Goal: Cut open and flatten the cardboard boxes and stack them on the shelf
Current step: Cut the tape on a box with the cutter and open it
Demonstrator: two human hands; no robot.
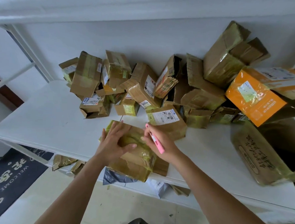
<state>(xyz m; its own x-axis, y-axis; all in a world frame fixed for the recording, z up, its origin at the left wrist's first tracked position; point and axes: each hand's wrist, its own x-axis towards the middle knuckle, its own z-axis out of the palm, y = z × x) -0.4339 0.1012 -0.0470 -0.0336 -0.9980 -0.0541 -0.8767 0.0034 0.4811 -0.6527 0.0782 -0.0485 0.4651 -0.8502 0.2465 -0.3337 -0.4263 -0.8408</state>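
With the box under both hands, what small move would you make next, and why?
Probably draw the pink cutter in the right hand along the taped seam of the box: the left hand already presses it flat on the shelf, and tape looks uncut.

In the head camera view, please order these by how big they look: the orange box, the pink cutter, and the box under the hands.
1. Orange box, though it runs out of the frame.
2. Box under the hands; it is nearer the camera, so its rank against the first is unsure.
3. Pink cutter, in the right hand: clearly smallest.
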